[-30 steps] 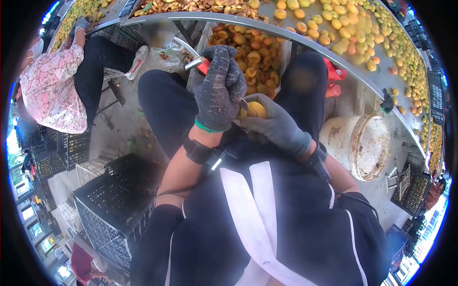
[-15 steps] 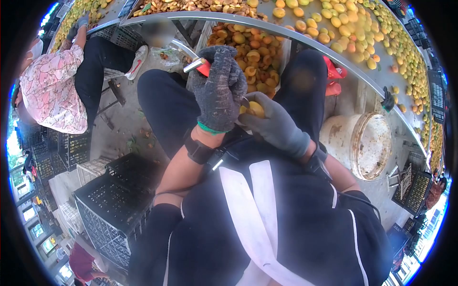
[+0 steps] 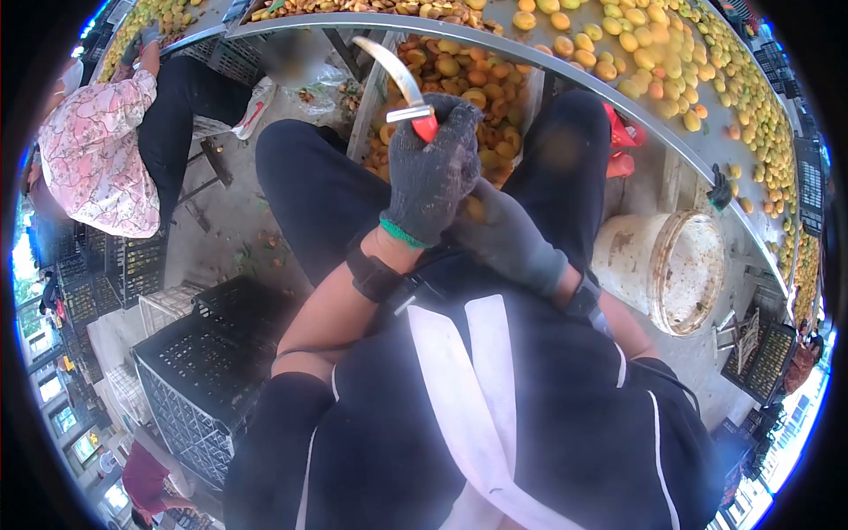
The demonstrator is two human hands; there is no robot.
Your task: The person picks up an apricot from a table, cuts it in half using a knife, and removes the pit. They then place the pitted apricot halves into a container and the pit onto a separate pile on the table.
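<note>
My left hand (image 3: pixel 433 172), in a dark knit glove with a green cuff, is closed around a curved knife (image 3: pixel 402 75). The knife's red handle shows above my fist, and its blade points up and to the left. Pressed close below it, my right hand (image 3: pixel 512 238) wears a grey glove and is closed on an apricot (image 3: pixel 474 209). Only a small part of that fruit shows between the two hands. Beyond my hands, between my knees, sits a crate of halved apricots (image 3: pixel 365 115).
A metal-edged table (image 3: pixel 565 66) bears many whole apricots and a heap of cut pieces. To the right lies a stained white bucket (image 3: pixel 658 269); to the left stands a black crate (image 3: pixel 199 353). A co-worker (image 3: pixel 102 159) in a floral top sits at the upper left.
My left hand has moved right with the knife, whose blade now points more upward. My hands are closer together, and the apricot is more covered.
</note>
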